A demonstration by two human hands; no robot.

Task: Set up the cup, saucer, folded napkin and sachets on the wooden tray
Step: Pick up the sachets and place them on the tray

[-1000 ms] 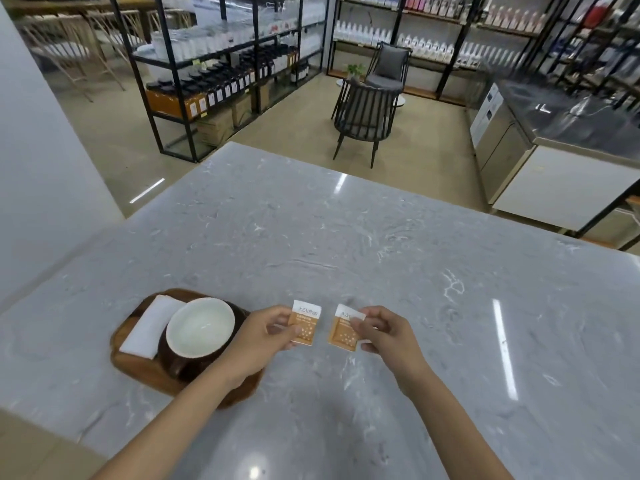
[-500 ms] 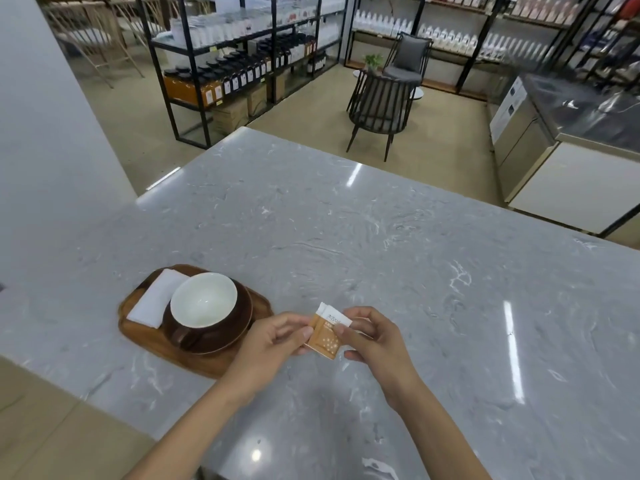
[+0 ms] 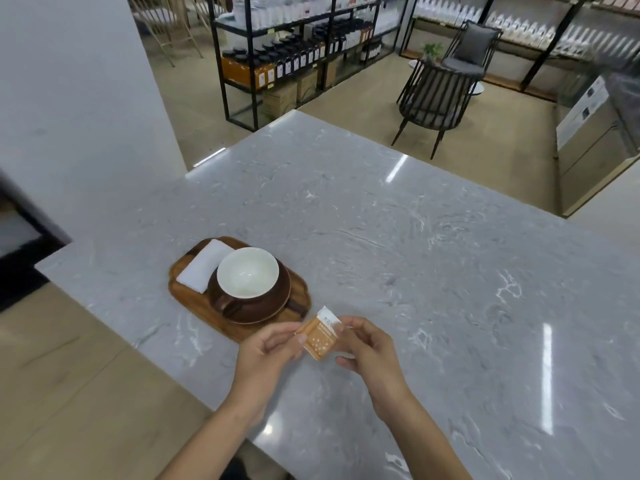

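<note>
A wooden tray (image 3: 185, 289) lies on the grey marble counter (image 3: 415, 254). On it stand a brown saucer (image 3: 277, 306) and a brown cup (image 3: 247, 275) with a white inside, its handle facing me. A folded white napkin (image 3: 204, 270) lies on the tray's left part, beside the cup. Just right of the tray's near corner, my left hand (image 3: 266, 351) and my right hand (image 3: 367, 344) pinch orange-and-white sachets (image 3: 318, 336) stacked together above the counter. I cannot tell how many sachets are in the stack.
The counter's near-left edge runs diagonally beside the tray, with wooden floor beyond it. A white wall (image 3: 69, 116) stands at the left. Black shelving (image 3: 294, 46) with bottles and a dark chair (image 3: 436, 95) stand past the counter's far edge.
One second ago each hand held its own sachet, apart. The hands have come together and the sachets now overlap as one stack. The view has shifted, so the tray sits more central.
</note>
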